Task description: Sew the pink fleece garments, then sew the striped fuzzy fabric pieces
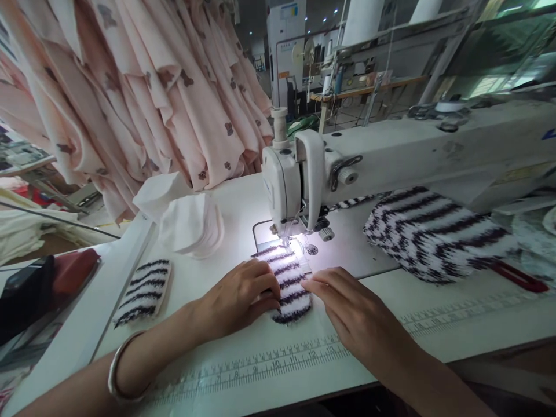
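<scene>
A small black-and-white striped fuzzy fabric piece (290, 289) lies under the lit needle area of a sewing machine (284, 179), its far end at the presser foot. On its left edge, my left hand (243, 295) has curled fingers and the thumb closed against the fabric. My right hand (350, 304) holds the right edge with fingertips pressed together. The needle tip is hard to make out in the glare. Left of my left forearm lies a finished-looking striped piece (145, 291) with a pale edge.
Stacked white fabric pieces (191, 223) sit at the left back. A pile of striped pieces (434, 231) lies under the machine arm, with a red-handled tool (521, 277) beside it. Pink patterned cloth (174, 87) hangs behind. A printed ruler (278, 365) runs along the front table edge.
</scene>
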`<control>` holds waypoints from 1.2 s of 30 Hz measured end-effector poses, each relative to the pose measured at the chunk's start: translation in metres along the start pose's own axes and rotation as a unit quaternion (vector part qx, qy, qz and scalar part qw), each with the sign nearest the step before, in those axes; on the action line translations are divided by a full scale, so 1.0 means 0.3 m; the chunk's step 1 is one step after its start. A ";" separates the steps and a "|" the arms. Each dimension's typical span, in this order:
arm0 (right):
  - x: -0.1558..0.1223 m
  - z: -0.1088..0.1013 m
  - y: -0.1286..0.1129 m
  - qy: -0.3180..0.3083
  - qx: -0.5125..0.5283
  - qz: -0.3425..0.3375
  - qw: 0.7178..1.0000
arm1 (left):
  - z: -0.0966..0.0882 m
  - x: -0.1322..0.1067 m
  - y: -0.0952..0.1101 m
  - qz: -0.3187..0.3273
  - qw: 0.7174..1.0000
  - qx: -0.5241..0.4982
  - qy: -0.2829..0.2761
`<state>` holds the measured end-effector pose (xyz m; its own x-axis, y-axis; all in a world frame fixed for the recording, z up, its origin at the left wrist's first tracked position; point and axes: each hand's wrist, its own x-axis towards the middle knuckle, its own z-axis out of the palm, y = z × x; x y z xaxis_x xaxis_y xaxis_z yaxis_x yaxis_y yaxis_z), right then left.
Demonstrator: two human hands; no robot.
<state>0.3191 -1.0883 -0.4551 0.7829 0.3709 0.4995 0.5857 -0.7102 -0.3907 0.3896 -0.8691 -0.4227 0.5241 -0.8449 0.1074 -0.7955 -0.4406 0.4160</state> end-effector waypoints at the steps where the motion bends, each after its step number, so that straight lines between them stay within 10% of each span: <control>1: -0.003 -0.001 -0.005 0.016 0.010 0.005 1.000 | -0.001 0.001 -0.003 0.000 1.000 -0.007 -0.004; 23: -0.066 0.004 -0.051 0.072 -0.029 -0.010 0.997 | -0.008 -0.002 0.016 0.076 0.996 0.038 0.030; 36: -0.116 0.124 -0.099 0.006 -0.281 -0.044 0.959 | -0.020 0.030 -0.008 0.162 0.986 0.024 -0.014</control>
<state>0.2822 -1.0579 -0.4897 0.7315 0.4401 0.5208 0.4416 -0.8877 0.1299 0.3980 -0.8738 -0.4174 0.2318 -0.9513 0.2030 -0.9338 -0.1592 0.3203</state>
